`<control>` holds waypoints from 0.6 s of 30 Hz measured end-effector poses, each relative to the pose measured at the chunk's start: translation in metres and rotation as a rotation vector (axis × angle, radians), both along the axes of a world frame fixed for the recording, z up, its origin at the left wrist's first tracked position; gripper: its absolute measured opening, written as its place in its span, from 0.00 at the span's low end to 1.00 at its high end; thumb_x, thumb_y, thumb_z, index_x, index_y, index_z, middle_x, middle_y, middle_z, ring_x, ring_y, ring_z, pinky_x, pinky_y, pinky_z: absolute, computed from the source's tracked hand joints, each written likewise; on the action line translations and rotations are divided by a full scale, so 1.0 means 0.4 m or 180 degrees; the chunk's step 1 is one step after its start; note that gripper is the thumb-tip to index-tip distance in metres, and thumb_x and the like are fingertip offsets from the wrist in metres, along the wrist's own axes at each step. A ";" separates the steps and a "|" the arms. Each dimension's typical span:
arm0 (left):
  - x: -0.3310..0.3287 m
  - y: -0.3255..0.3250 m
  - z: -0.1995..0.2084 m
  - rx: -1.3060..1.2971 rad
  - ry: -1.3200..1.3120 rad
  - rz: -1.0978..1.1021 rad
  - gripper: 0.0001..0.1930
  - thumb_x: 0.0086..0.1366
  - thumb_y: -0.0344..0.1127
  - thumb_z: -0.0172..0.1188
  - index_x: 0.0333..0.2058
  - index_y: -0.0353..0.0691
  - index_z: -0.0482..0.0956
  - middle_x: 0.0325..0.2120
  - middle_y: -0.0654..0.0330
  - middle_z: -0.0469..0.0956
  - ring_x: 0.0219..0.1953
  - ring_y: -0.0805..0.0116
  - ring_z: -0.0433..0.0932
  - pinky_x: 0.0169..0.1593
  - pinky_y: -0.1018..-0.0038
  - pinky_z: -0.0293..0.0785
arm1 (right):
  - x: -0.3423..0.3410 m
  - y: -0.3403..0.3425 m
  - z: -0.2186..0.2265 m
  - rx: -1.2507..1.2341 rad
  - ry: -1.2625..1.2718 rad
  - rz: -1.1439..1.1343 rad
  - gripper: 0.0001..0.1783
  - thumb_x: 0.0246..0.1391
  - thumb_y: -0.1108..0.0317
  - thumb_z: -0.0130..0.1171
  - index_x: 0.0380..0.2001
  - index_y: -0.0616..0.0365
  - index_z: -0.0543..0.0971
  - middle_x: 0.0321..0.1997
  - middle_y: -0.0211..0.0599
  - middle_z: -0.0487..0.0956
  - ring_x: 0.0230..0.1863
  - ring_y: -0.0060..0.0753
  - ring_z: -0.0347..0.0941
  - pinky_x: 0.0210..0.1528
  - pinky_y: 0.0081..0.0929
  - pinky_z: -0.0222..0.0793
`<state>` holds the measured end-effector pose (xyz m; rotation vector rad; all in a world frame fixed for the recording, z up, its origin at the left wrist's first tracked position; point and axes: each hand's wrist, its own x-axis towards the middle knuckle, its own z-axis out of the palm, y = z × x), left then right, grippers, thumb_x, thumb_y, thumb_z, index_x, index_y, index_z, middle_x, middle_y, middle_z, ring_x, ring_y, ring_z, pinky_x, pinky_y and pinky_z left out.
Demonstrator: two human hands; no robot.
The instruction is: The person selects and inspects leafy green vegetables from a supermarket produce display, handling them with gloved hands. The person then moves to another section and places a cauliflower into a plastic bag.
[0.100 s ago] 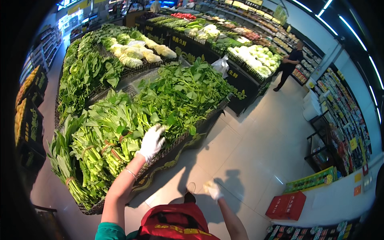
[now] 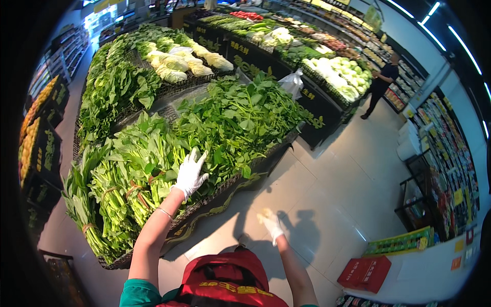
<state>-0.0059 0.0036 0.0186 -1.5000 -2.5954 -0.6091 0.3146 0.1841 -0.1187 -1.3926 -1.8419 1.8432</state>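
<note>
My left hand (image 2: 190, 176), in a white glove, rests at the front edge of a pile of loose leafy greens (image 2: 240, 117). Its fingers are stretched apart and touch the leaves, with nothing gripped. Beside it on the left lie tied bunches of long-stemmed greens (image 2: 128, 189), their stems toward me. My right hand (image 2: 272, 225), also white-gloved, hangs over the floor, away from the display. Its fingers look curled around something small and pale yellowish, too blurred to name.
A black-sided display stand (image 2: 220, 197) carries the greens, with napa cabbages (image 2: 171, 66) farther back. Beyond is another vegetable stand (image 2: 319, 130). A person in dark clothes (image 2: 381, 82) stands at the far right. A red box (image 2: 364, 273) sits at lower right by a white wall.
My left hand's fingers have straightened and spread upward over the leaves. My right hand has risen slightly. The whole view has shifted a little.
</note>
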 end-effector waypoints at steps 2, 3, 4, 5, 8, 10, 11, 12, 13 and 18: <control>-0.022 0.038 0.017 -0.0691 -0.0233 0.0334 0.47 0.56 0.47 0.69 0.70 0.53 0.51 0.68 0.37 0.48 0.65 0.28 0.54 0.64 0.46 0.59 | -0.154 0.126 0.032 0.0311 0.0453 0.0441 0.30 0.53 0.63 0.67 0.58 0.61 0.72 0.42 0.40 0.82 0.41 0.30 0.77 0.44 0.26 0.72; -0.033 0.051 0.022 -0.0916 -0.0292 0.0438 0.49 0.55 0.49 0.70 0.70 0.53 0.51 0.69 0.36 0.47 0.66 0.27 0.51 0.66 0.44 0.56 | -0.231 0.171 0.050 0.0461 0.0476 0.0532 0.30 0.52 0.62 0.68 0.57 0.59 0.73 0.41 0.40 0.82 0.39 0.31 0.77 0.43 0.27 0.73; -0.040 0.068 0.021 -0.1030 -0.0281 0.0534 0.49 0.54 0.50 0.70 0.70 0.53 0.51 0.68 0.36 0.48 0.67 0.27 0.51 0.66 0.43 0.54 | -0.294 0.208 0.069 0.0629 0.0529 0.0637 0.30 0.51 0.61 0.68 0.57 0.58 0.73 0.40 0.39 0.82 0.37 0.31 0.77 0.43 0.29 0.73; -0.045 0.078 0.015 -0.1042 -0.0184 0.0548 0.48 0.54 0.50 0.69 0.70 0.53 0.52 0.68 0.37 0.48 0.67 0.28 0.50 0.67 0.43 0.53 | -0.346 0.238 0.084 0.0834 0.0410 0.0740 0.32 0.50 0.60 0.69 0.57 0.57 0.73 0.40 0.40 0.83 0.37 0.34 0.78 0.44 0.30 0.73; -0.057 0.078 -0.007 -0.1273 -0.0220 0.0654 0.47 0.53 0.48 0.70 0.69 0.53 0.53 0.68 0.38 0.50 0.68 0.30 0.50 0.68 0.43 0.51 | -0.449 0.281 0.108 0.1533 -0.0262 0.1207 0.35 0.50 0.54 0.67 0.59 0.57 0.71 0.39 0.44 0.83 0.39 0.44 0.79 0.45 0.36 0.73; -0.084 0.072 -0.016 -0.1298 -0.0345 0.0659 0.48 0.53 0.48 0.70 0.69 0.54 0.54 0.68 0.39 0.50 0.68 0.32 0.50 0.69 0.44 0.49 | -0.503 0.293 0.104 0.1837 -0.0507 0.1550 0.36 0.50 0.54 0.67 0.60 0.59 0.71 0.37 0.44 0.83 0.38 0.44 0.79 0.44 0.35 0.74; -0.101 0.070 -0.020 -0.1297 -0.0398 0.0677 0.47 0.52 0.48 0.71 0.69 0.53 0.55 0.68 0.40 0.51 0.68 0.33 0.50 0.70 0.45 0.48 | -0.520 0.294 0.093 0.2039 -0.0578 0.1641 0.35 0.52 0.51 0.65 0.58 0.60 0.73 0.40 0.48 0.83 0.41 0.49 0.79 0.47 0.38 0.73; -0.118 0.065 -0.023 -0.1228 -0.0399 0.0677 0.46 0.52 0.48 0.71 0.68 0.52 0.57 0.67 0.40 0.52 0.68 0.33 0.52 0.70 0.47 0.49 | -0.533 0.300 0.082 0.2095 -0.0535 0.1649 0.33 0.52 0.52 0.65 0.57 0.61 0.74 0.40 0.49 0.83 0.42 0.48 0.80 0.47 0.37 0.73; -0.134 0.060 -0.028 -0.1182 -0.0406 0.0603 0.46 0.52 0.48 0.71 0.68 0.52 0.58 0.67 0.40 0.52 0.68 0.33 0.52 0.70 0.48 0.50 | -0.534 0.305 0.068 0.2148 -0.0514 0.1655 0.32 0.52 0.53 0.65 0.55 0.62 0.75 0.41 0.50 0.83 0.43 0.48 0.80 0.47 0.36 0.73; -0.143 0.057 -0.017 -0.1186 -0.0507 0.0497 0.47 0.52 0.50 0.71 0.68 0.51 0.57 0.67 0.40 0.53 0.68 0.34 0.53 0.71 0.50 0.49 | -0.538 0.329 0.065 -0.0009 0.0380 0.0602 0.18 0.55 0.63 0.66 0.44 0.65 0.79 0.33 0.38 0.82 0.29 0.27 0.76 0.31 0.25 0.70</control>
